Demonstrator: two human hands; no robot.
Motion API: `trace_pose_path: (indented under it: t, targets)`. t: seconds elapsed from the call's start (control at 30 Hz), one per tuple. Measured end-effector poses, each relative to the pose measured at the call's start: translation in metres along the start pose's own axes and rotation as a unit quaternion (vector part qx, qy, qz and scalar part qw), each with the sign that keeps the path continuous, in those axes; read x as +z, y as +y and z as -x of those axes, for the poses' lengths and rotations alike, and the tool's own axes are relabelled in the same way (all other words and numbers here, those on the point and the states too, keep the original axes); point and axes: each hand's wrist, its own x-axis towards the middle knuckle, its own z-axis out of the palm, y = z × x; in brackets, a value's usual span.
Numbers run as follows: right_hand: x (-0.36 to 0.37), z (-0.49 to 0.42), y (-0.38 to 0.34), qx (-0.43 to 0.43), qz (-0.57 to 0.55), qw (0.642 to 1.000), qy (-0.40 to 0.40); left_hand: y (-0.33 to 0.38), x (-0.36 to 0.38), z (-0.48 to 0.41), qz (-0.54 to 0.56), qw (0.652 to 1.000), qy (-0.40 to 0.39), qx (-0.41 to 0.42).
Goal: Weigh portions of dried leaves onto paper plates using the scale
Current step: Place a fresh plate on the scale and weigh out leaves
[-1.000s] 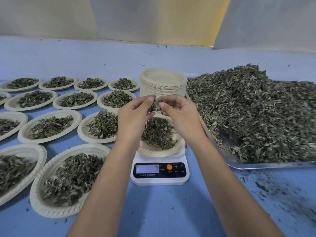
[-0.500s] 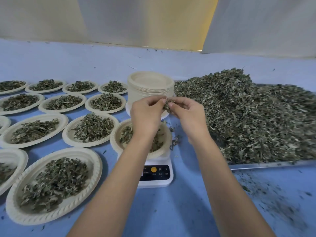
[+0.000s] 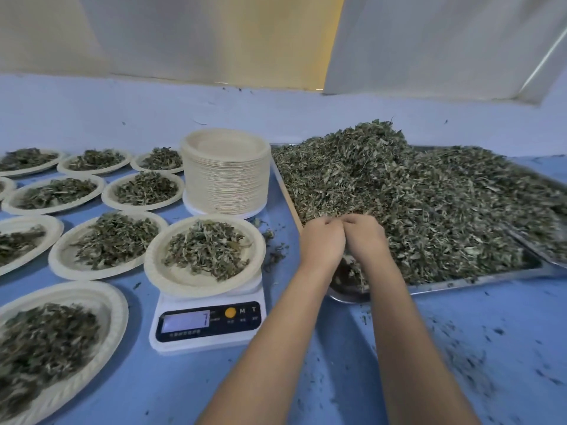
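Presently the left hand (image 3: 322,240) and the right hand (image 3: 365,237) are held side by side, touching each other, over the near left corner of the metal tray (image 3: 460,282). Only the backs of the hands are shown. The fingers are bent downward into the edge of the big pile of dried leaves (image 3: 429,204), and their tips are hidden, so it cannot be told whether leaves are gripped or not.

To the left of the hands, the white scale (image 3: 208,323) is placed on the blue table (image 3: 153,388). One paper plate (image 3: 159,271) with a portion of leaves (image 3: 205,250) is set on it, untouched by either hand, and a 7 is shown on the display (image 3: 185,322). Behind the scale a tall stack of empty plates (image 3: 225,176) is standing, just beside the tray. More filled plates (image 3: 107,243) are laid in rows further to the left. Some loose leaf crumbs (image 3: 276,253) are scattered between the scale and the tray.
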Motion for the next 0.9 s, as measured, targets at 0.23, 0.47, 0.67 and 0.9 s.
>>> trace_pose_path:
  t: [0.23, 0.47, 0.67, 0.9]
  targets:
    - [0.007, 0.001, 0.005, -0.012, 0.09, 0.992, 0.09, 0.007, -0.007, 0.005, -0.025, 1.0, -0.015, 0.003]
    - [0.01, 0.005, -0.003, -0.034, 0.022, 0.99, 0.137, 0.003, -0.013, 0.013, 0.019, 1.0, -0.012, 0.016]
    - [0.01, 0.011, -0.02, -0.102, -0.059, 0.988, 0.102, 0.007, -0.03, 0.017, 0.024, 0.998, 0.014, 0.065]
    - [0.04, 0.032, -0.057, -0.116, -0.263, 0.958, -0.017, 0.022, -0.112, 0.022, 0.015, 0.988, 0.097, 0.122]
